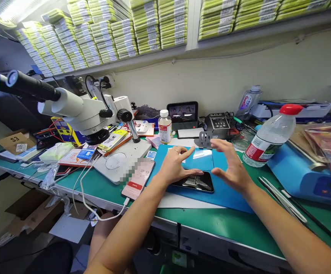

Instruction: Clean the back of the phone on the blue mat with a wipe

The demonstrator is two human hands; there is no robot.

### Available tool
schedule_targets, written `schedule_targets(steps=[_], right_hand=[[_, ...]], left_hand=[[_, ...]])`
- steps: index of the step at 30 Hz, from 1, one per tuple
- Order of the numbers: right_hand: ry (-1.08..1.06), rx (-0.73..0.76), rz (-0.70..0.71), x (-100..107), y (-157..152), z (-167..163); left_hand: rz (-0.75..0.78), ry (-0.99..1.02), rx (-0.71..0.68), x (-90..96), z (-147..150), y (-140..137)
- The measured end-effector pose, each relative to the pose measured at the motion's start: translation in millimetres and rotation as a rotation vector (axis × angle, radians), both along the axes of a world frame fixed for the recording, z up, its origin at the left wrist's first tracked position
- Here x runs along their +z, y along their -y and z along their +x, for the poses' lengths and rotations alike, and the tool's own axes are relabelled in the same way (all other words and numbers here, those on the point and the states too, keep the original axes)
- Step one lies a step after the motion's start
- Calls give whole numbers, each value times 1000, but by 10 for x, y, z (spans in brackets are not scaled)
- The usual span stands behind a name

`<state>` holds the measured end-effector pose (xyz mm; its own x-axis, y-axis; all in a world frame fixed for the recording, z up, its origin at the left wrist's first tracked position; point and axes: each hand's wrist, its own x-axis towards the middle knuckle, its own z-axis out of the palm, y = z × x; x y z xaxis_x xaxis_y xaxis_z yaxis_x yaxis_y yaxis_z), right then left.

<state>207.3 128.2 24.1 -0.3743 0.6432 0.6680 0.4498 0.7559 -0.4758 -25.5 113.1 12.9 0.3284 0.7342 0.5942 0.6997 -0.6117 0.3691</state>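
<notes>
The left hand (pixel 178 161) is stretching its thumb and forefinger well apart; the thumb is lying along the far edge of the black phone (pixel 196 183), though whether it is pressing there I cannot tell. The other left fingers are curling mostly out of sight — I cannot tell if they are touching anything. The right hand (pixel 231 165) is hovering at two o'clock from the phone, its thumb and fingers spreading into a wide C and gripping nothing, the thumb tip pointing at the phone's right end.

The phone is lying face up on a blue mat (pixel 231 198), its dark glass showing reflections. Taking it as the dial's centre, a grey bracket (pixel 204 140) is standing at twelve o'clock, with a small screen (pixel 183 112) glowing behind it towards eleven. A white-capped bottle (pixel 164 127) is also standing at eleven. A lit phone (pixel 139 178) is resting at nine, a white cable (pixel 124 205) plugging into its near end; a microscope (pixel 78 110) is looming farther out at ten. A red-capped bottle (pixel 269 139) is standing at two — tweezers (pixel 282 201) are lying between three and four.
</notes>
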Motion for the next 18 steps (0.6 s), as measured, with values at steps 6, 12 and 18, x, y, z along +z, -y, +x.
schedule_targets(steps=[6,12,18], right_hand=[[417,124,-102,134,-39,62],[294,130,-203,-138,4,164],[205,127,-349,-110,55,253]], left_hand=[[-37,-123,-9,-81,-4,-51],[-77,-194,-84,-54,1,-35],[-204,-138,-49,58,-243,155]])
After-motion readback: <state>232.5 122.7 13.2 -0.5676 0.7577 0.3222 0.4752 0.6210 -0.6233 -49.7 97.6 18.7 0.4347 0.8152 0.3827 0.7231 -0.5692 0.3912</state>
